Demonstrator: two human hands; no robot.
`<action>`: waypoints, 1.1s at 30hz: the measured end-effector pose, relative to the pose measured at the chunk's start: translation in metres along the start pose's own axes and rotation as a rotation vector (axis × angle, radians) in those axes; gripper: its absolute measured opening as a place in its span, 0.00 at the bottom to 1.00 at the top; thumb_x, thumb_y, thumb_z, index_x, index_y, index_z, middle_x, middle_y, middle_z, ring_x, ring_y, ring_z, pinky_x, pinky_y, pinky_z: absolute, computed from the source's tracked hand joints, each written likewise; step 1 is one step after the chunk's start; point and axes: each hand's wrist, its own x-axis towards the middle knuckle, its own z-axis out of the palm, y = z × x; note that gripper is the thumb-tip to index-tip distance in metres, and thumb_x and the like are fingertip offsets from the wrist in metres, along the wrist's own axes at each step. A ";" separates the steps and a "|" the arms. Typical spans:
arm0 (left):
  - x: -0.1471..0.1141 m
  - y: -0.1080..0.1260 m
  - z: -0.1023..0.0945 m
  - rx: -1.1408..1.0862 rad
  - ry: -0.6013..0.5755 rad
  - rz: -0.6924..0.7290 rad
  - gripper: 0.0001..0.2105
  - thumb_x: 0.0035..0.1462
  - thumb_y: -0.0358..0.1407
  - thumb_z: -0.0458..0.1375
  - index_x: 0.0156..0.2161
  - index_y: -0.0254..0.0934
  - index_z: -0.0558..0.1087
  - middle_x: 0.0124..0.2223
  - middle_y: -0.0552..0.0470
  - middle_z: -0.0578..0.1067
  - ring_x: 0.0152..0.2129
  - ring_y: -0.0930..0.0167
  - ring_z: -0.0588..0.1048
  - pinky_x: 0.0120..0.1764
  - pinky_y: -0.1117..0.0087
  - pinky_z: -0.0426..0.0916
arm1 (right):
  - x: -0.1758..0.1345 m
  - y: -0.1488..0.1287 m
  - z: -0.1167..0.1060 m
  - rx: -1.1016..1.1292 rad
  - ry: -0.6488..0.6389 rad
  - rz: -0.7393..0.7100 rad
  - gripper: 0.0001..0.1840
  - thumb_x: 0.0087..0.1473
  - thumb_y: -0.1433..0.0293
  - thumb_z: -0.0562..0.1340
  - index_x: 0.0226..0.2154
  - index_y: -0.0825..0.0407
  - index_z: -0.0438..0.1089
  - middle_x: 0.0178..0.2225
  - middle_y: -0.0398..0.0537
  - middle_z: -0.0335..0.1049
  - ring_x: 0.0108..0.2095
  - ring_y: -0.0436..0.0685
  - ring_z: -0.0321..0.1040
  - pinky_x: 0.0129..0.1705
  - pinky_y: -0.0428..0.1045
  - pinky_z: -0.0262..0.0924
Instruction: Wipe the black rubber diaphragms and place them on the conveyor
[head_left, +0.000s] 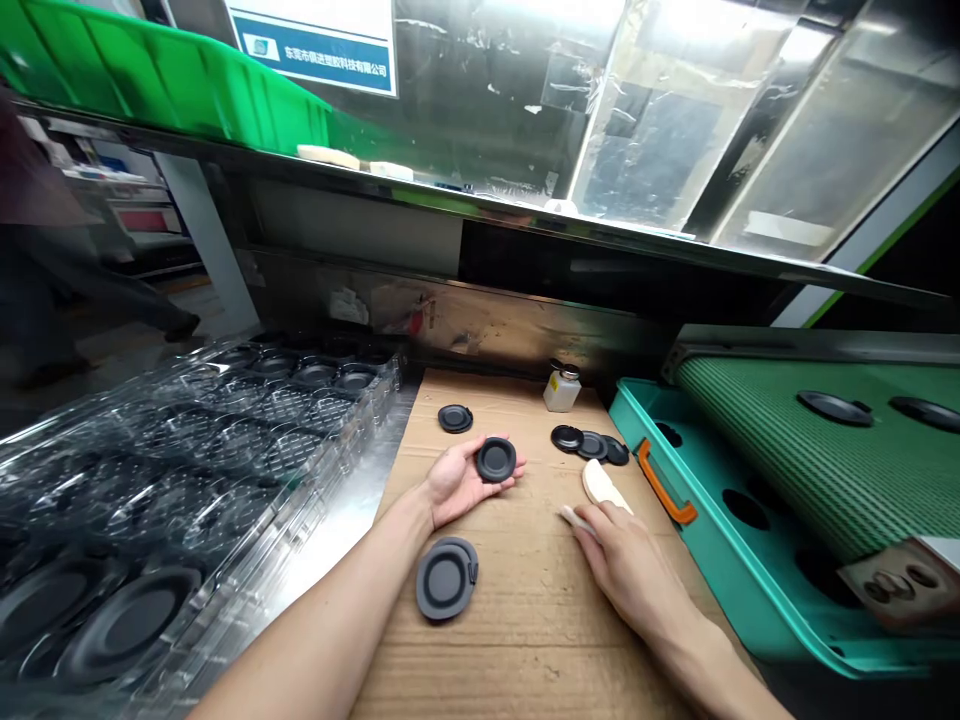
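My left hand (457, 485) is palm up and holds a small black round plastic part (496, 459), a raised-rim disc, between thumb and fingers. Fingers pinched, my right hand (619, 555) grips a small white piece (574, 518) whose tip sticks out to the left; its kind is unclear. Just beyond that hand is a cream-white rounded pad (602, 484), partly hidden by the knuckles. Two more black round parts lie on the cardboard: a larger one (447, 580) near my left forearm and another (455, 418) farther back. Several black discs (592, 444) overlap at the right.
Clear plastic trays (247, 440) with black parts stand at left. A small dispenser bottle (562, 388) is at the back of the cardboard (517, 640). To the right are a teal bin (720, 580) and a green conveyor (825, 460). A metal shelf (525, 205) crosses overhead; a person (67, 240) is far left.
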 end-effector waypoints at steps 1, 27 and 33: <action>0.000 -0.001 0.000 0.009 -0.020 0.008 0.21 0.62 0.40 0.53 0.57 0.33 0.64 0.50 0.31 0.74 0.44 0.57 0.76 0.44 0.61 0.69 | 0.009 -0.009 0.000 0.070 0.021 -0.022 0.13 0.64 0.63 0.51 0.43 0.47 0.69 0.38 0.51 0.71 0.38 0.59 0.68 0.40 0.53 0.61; 0.003 -0.009 0.007 0.052 0.126 0.133 0.15 0.65 0.38 0.49 0.47 0.31 0.72 0.44 0.39 0.76 0.40 0.64 0.76 0.44 0.60 0.72 | 0.090 -0.056 0.046 0.123 0.169 -0.253 0.11 0.63 0.71 0.53 0.39 0.50 0.71 0.36 0.49 0.67 0.39 0.56 0.61 0.42 0.49 0.56; 0.003 -0.014 0.010 0.112 0.106 0.146 0.14 0.65 0.39 0.50 0.45 0.30 0.73 0.45 0.38 0.77 0.43 0.62 0.76 0.46 0.57 0.71 | 0.095 -0.057 0.049 0.202 0.258 -0.221 0.14 0.64 0.71 0.51 0.43 0.51 0.71 0.39 0.50 0.68 0.41 0.56 0.62 0.45 0.49 0.57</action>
